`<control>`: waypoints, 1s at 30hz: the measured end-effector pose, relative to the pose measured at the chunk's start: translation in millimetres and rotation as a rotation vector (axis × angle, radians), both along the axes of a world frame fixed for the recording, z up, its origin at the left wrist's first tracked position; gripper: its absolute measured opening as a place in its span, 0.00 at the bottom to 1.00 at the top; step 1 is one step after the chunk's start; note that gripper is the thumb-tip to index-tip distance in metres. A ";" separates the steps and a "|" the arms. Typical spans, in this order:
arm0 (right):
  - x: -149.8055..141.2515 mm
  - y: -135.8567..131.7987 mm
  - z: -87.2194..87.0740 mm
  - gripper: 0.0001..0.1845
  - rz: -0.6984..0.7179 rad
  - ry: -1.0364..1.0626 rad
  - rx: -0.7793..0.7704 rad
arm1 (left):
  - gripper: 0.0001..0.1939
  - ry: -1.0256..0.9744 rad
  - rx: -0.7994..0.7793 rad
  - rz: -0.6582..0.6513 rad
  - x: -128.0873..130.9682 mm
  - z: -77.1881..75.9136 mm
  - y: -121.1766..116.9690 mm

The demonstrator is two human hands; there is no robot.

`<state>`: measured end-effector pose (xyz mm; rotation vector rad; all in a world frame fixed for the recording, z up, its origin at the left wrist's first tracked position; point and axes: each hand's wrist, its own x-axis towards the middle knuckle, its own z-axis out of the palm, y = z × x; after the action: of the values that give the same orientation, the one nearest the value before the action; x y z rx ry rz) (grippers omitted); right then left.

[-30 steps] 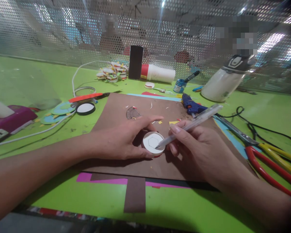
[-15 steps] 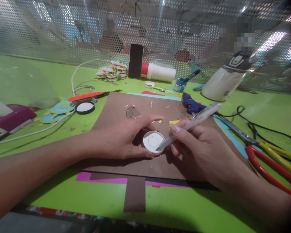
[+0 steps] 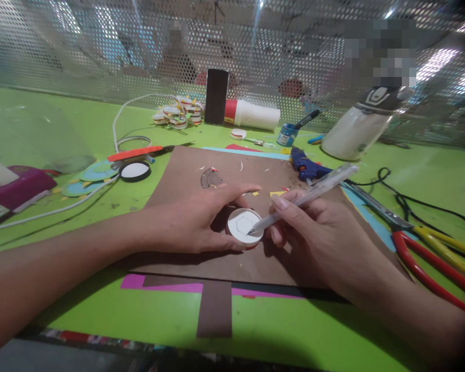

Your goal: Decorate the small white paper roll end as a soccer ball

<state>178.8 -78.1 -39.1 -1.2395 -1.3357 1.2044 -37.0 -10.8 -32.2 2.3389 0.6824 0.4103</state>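
A small round white disc (image 3: 238, 223) with a raised rim and a hexagon drawn on its face rests on brown sheets (image 3: 186, 266). My left hand (image 3: 205, 219) is closed around its left side, thumb at the near edge and fingers at the far edge. In my right hand (image 3: 310, 227) a clear-barrelled pen (image 3: 321, 185) is pinched between thumb and fingers. Its tip touches the disc's face at the lower side of the hexagon. Beyond my left hand lies a dark protractor-like half-round piece (image 3: 210, 178), among paper scraps.
Scissors (image 3: 406, 232) with red and yellow handles lie right of my right hand, near a blue glue gun (image 3: 306, 164). Farther back stand a phone (image 3: 217, 97), a paint jar (image 3: 287, 135) and a white bottle (image 3: 358, 129). An orange cutter (image 3: 135, 153) is at left.
The pen tip has shifted slightly left and up across the disc's face, along the hexagon's lower side. My left hand keeps its hold on the disc.
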 end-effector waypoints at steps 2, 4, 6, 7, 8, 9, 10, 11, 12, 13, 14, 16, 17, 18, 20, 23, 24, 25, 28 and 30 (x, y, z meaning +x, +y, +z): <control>-0.3 -0.1 0.7 0.22 0.003 -0.007 -0.001 | 0.42 0.000 0.002 0.001 0.4 0.0 0.2; -0.3 -0.3 1.4 0.22 0.004 -0.008 -0.002 | 0.42 0.002 0.008 -0.001 0.6 0.1 0.3; -0.1 -0.6 1.9 0.21 0.011 -0.010 -0.006 | 0.42 0.003 0.011 -0.002 0.5 0.3 0.3; 0.0 -0.7 2.0 0.20 0.015 -0.010 -0.010 | 0.42 0.003 0.010 -0.001 0.4 0.3 0.3; 0.2 -0.8 2.1 0.20 0.014 -0.010 -0.013 | 0.42 0.002 0.006 0.000 0.3 0.4 0.2; 0.4 -0.8 2.0 0.20 0.017 -0.017 -0.013 | 0.41 0.002 0.003 0.000 0.1 0.4 0.2; 0.7 -0.8 1.8 0.21 0.020 -0.031 -0.008 | 0.41 0.003 0.000 -0.001 0.0 0.4 0.2; 1.0 -0.7 1.5 0.23 0.021 -0.048 -0.004 | 0.41 0.004 -0.002 -0.002 -0.1 0.4 0.2; 1.3 -0.5 1.2 0.24 0.022 -0.064 0.001 | 0.41 0.005 -0.004 -0.004 -0.2 0.3 0.3; 1.5 -0.3 1.0 0.25 0.023 -0.076 0.007 | 0.41 0.004 -0.004 -0.007 -0.2 0.1 0.3; 1.6 -0.2 0.7 0.26 0.026 -0.084 0.009 | 0.41 0.003 -0.004 -0.008 -0.2 0.0 0.4; 1.6 0.0 0.7 0.25 0.023 -0.080 0.008 | 0.42 0.001 -0.004 -0.010 -0.2 -0.3 0.5; 1.4 0.0 0.9 0.25 0.025 -0.079 0.009 | 0.42 0.000 -0.002 -0.011 -0.2 -0.4 0.4; 1.2 -0.1 1.3 0.25 0.028 -0.084 0.011 | 0.42 0.002 -0.001 -0.011 -0.3 -0.4 0.4; 0.9 -0.5 2.2 0.25 0.026 -0.094 0.014 | 0.42 0.005 0.002 -0.005 -0.5 -0.2 0.1; 0.5 -0.9 2.8 0.23 0.001 -0.065 0.012 | 0.42 0.011 0.004 0.004 -0.7 0.2 -0.1; 0.4 -0.9 2.6 0.22 -0.006 -0.046 0.006 | 0.42 0.010 0.004 0.003 -0.7 0.2 -0.1; 0.2 -0.8 2.3 0.21 -0.007 -0.031 0.002 | 0.42 0.009 0.003 -0.001 -0.7 0.2 0.0; -0.3 -0.6 1.7 0.21 -0.004 -0.009 -0.004 | 0.41 0.011 0.000 -0.010 -0.5 0.2 0.0; -0.7 -0.6 2.0 0.21 -0.004 -0.007 0.001 | 0.41 0.015 -0.001 -0.006 -0.3 0.4 -0.2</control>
<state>178.1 -78.7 -37.1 -1.2465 -1.3384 1.1975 -37.3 -11.0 -31.8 2.3449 0.6825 0.3897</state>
